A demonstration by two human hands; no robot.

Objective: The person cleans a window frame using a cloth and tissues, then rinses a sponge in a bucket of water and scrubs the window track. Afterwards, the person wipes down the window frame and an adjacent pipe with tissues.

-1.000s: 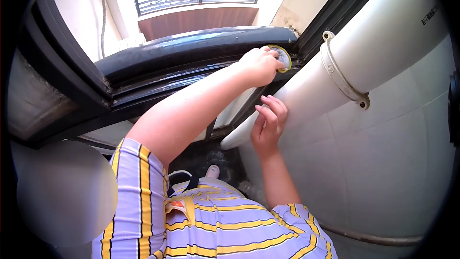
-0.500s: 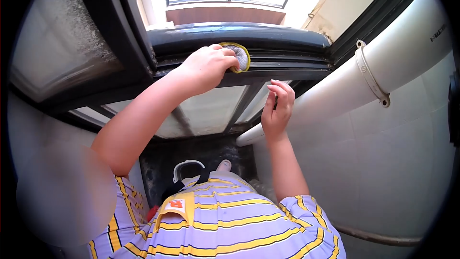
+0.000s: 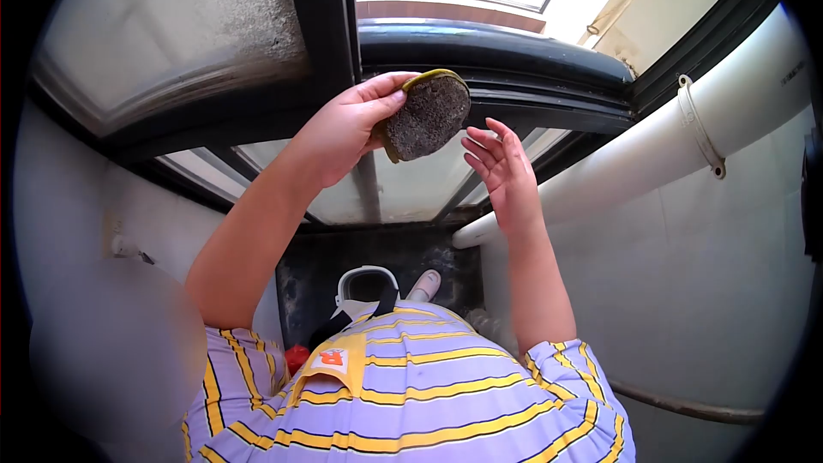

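My left hand [image 3: 343,130] grips an oval scrubbing sponge [image 3: 429,117] with a yellow-green rim. The sponge is tilted up, so its dark, grimy face shows, and it is held in front of the black window frame [image 3: 561,107]. The thumb presses on the near edge of the sponge; the other fingers are mostly behind it. Just right of the sponge, my right hand [image 3: 510,173] is raised with its fingers apart and slightly curled, holding nothing and not touching the sponge.
A dusty glass pane [image 3: 193,43] is at the upper left. Along the right wall runs a thick white pipe [image 3: 634,159] with a clamp [image 3: 701,127]. Below, a white bucket-like container [image 3: 367,273] stands on the dark floor [image 3: 313,261] beside my shoe [image 3: 425,285].
My left hand has lifted the sponge off the window track and turned its dirty face toward me. My right hand's fingers have spread nearer the sponge. The view has shifted left.
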